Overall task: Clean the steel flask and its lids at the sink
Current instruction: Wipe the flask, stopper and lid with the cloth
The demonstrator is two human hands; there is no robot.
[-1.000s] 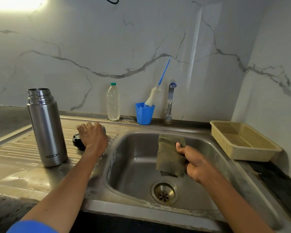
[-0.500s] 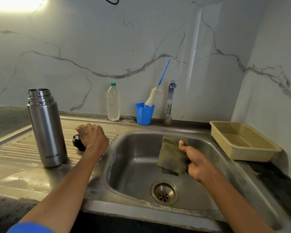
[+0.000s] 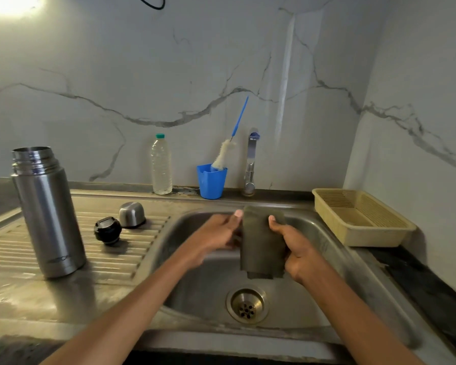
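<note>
Nearest, both hands meet over the sink basin (image 3: 195, 291): the right hand (image 3: 296, 252) pinches the olive scrub cloth (image 3: 263, 243), and the blurred left hand (image 3: 217, 237) takes its other edge, likely readying it. Farther left, the open flask (image 3: 46, 214), black stopper (image 3: 107, 230) and steel cap (image 3: 131, 214) wait apart on the drainboard (image 3: 16, 248).

I am standing in a home kitchen: a steel sink (image 3: 327, 248) with ribbed drainboard (image 3: 116, 248) is sitting under marble-look wall tiles (image 3: 116, 75), a tap (image 3: 251, 164) and bottle brush (image 3: 225, 154) waiting just beyond the fingers (image 3: 237, 214).
</note>
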